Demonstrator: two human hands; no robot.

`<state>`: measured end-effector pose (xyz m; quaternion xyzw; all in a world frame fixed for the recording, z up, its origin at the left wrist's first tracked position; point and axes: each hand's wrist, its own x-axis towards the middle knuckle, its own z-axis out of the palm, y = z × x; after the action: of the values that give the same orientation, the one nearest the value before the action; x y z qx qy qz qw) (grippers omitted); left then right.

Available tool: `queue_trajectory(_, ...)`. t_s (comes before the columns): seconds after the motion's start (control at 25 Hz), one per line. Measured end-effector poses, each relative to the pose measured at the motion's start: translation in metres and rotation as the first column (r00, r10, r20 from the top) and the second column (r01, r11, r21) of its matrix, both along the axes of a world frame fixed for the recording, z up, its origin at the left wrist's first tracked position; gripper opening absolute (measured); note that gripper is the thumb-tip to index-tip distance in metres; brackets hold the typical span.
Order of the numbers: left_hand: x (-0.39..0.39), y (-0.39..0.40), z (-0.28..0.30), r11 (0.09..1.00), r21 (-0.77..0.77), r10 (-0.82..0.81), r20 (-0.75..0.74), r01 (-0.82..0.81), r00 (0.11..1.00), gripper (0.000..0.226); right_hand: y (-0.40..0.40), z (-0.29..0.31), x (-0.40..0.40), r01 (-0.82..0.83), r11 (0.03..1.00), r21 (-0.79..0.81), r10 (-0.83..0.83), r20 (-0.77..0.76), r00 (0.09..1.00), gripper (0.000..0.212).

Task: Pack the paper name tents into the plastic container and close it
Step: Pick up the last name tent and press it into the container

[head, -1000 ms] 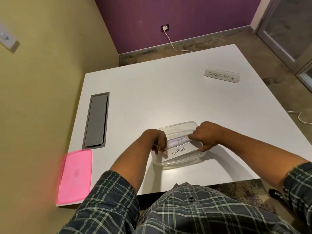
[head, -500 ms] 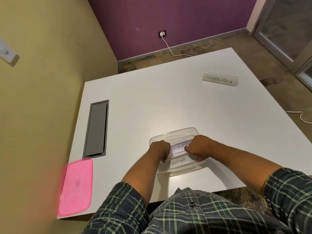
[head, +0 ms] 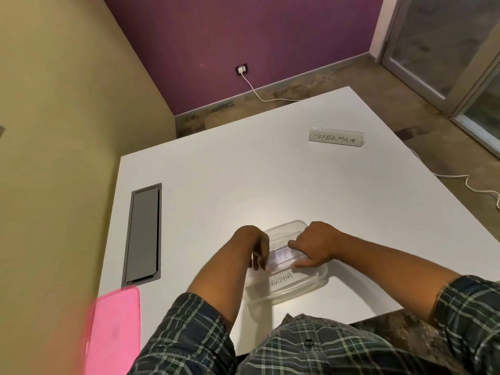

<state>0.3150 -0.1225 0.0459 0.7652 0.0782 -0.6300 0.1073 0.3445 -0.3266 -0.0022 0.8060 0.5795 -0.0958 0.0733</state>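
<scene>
fingers of the left hand [head: 254, 246] curl down over the left end of a paper name tent [head: 281, 256] lettered "te", pinching that end inside the clear plastic container [head: 311, 284]; the fingertips blur against the container's left wall, so the exact grip there is hard to read. right hand [head: 315, 244] takes the tent's other end, with the thumb laid along the lower edge and the curled fingers over the upper edge, so both hands hold the same tent at once. only the middle letters of that tent show between the two hands. just nearer the person than it, also inside the container, lies a second name tent [head: 282, 280] marked "alpha", flat on the container floor and touched by neither hand. the container sits on the white table [head: 230, 185] close to the near edge. far beyond the container and to its right, a third name tent [head: 336, 137] reading "superman" stands alone on the table, well apart from everything else. to the left of the container, at the table's near left corner, lies the pink lid [head: 115, 331], blurred, off the container. beyond the lid, a grey cable hatch [head: 142, 234] is set flush into the table top. checked sleeves [head: 189, 334] cover the upper arms.
</scene>
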Motion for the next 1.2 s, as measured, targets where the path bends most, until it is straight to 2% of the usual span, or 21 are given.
queue_trajectory(0.08, 0.024, 0.004, 0.012, 0.997, -0.064, 0.043, 0.03, -0.041, 0.999, 0.019, -0.003, 0.009, 0.014, 0.167, 0.975, 0.145, -0.168, -0.008, 0.986, 0.064)
queue_trajectory(0.16, 0.05, 0.007, 0.021, 0.994, -0.093, 0.061, 0.129, -0.049, 0.99, 0.026, -0.006, 0.02, 0.036, 0.373, 0.895, 0.245, -0.369, -0.061, 0.927, 0.066)
queue_trajectory(0.32, 0.105, 0.01, 0.029, 0.995, -0.087, 0.082, 0.31, -0.058, 0.947, 0.056, -0.022, 0.034, 0.088, 0.729, 0.629, 0.269, -0.673, -0.28, 0.684, 0.051)
queue_trajectory(0.4, 0.134, 0.01, 0.029, 0.998, -0.061, 0.04, 0.469, -0.013, 0.883, 0.059, -0.035, 0.032, 0.115, 0.839, 0.489, 0.239, -0.748, -0.379, 0.544, 0.041)
queue_trajectory(0.48, 0.161, 0.008, 0.027, 1.0, -0.017, -0.009, 0.621, 0.025, 0.783, 0.06, -0.051, 0.027, 0.144, 0.907, 0.381, 0.18, -0.804, -0.419, 0.421, 0.046)
queue_trajectory(0.6, 0.198, 0.004, 0.016, 0.998, -0.054, 0.058, 0.708, -0.028, 0.704, 0.071, -0.073, 0.015, 0.182, 0.96, 0.265, 0.092, -0.85, -0.448, 0.278, 0.065)
queue_trajectory(0.76, 0.251, -0.011, -0.007, 0.981, -0.17, 0.193, 0.742, -0.099, 0.642, 0.089, -0.102, -0.012, 0.228, 0.996, 0.086, 0.008, -0.839, -0.539, 0.077, 0.087)
queue_trajectory(0.84, 0.275, -0.022, -0.021, 0.967, -0.23, 0.249, 0.747, -0.113, 0.616, 0.094, -0.111, -0.028, 0.246, 1.0, 0.022, -0.021, -0.816, -0.578, 0.005, 0.096)
queue_trajectory(0.92, 0.297, -0.032, -0.035, 0.957, -0.265, 0.279, 0.755, -0.114, 0.593, 0.096, -0.116, -0.042, 0.262, 1.0, -0.016, -0.02, -0.786, -0.618, -0.024, 0.101)
queue_trajectory(1.2, 0.365, -0.062, -0.076, 0.919, -0.373, 0.378, 0.735, -0.129, 0.562, 0.111, -0.122, -0.072, 0.323, 0.992, -0.112, 0.063, -0.666, -0.745, -0.028, 0.111)
